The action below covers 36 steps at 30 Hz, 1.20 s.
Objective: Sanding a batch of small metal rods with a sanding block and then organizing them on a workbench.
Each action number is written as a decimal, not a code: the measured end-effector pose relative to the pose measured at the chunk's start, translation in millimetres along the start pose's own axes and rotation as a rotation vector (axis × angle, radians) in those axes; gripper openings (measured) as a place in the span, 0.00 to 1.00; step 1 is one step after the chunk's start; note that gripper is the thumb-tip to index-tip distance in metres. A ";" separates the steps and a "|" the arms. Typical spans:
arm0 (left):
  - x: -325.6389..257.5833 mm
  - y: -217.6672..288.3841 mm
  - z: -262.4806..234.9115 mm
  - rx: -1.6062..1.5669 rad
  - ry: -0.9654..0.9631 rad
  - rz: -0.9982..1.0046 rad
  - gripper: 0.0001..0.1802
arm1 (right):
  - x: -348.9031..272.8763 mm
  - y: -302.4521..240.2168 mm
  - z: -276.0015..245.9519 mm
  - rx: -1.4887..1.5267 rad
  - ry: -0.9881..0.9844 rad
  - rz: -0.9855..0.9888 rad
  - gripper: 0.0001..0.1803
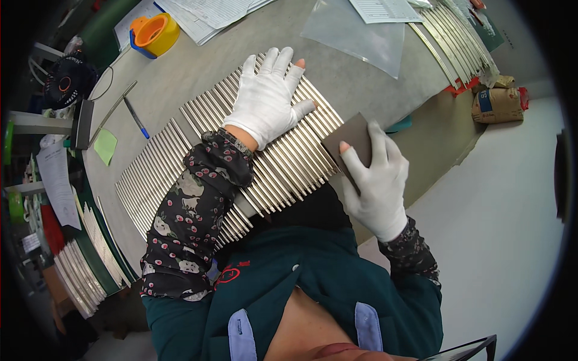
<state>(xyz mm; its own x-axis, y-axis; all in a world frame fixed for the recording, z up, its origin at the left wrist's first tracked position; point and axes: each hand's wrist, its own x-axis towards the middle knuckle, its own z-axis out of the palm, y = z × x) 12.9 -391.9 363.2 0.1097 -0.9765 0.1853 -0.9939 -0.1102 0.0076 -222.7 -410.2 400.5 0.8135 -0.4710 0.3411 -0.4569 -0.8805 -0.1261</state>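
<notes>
Many slim, shiny metal rods (295, 165) lie side by side in a row on the grey table, their near ends reaching its front edge. My left hand (265, 105), in a white glove with a bare fingertip, rests flat across the rods with its fingers spread. In my right hand (379, 195), also white-gloved with the thumb tip bare, is a flat dark grey rectangular pad (349, 141), pinched between thumb and fingers. The pad sits at the right end of the row, by the last rods' near part; whether it touches them I cannot tell.
A yellow-and-orange tape roll (158, 35), papers (208, 15) and a clear plastic sheet (361, 36) lie at the back. More rods (454, 45) stand at the far right. On the left are a blue pen (137, 119), a green note (105, 147) and a black fan (65, 81).
</notes>
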 end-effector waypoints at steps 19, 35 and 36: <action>-7.5 -5.0 1.3 0.005 -0.016 -0.017 0.42 | -38.1 14.4 -17.9 0.162 -0.036 0.049 0.38; -7.6 -3.7 2.4 0.001 0.006 -0.012 0.40 | -26.4 5.8 -27.8 0.079 -0.125 -0.011 0.28; -7.6 -3.3 0.8 0.001 0.009 -0.013 0.40 | -39.3 12.2 -32.9 0.066 -0.104 0.033 0.29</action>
<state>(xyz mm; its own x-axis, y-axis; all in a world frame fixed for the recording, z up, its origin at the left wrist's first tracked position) 15.4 -384.2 360.9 0.1222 -0.9734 0.1940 -0.9924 -0.1227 0.0093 -272.0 -400.6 416.2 0.8330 -0.4997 0.2375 -0.4623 -0.8645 -0.1975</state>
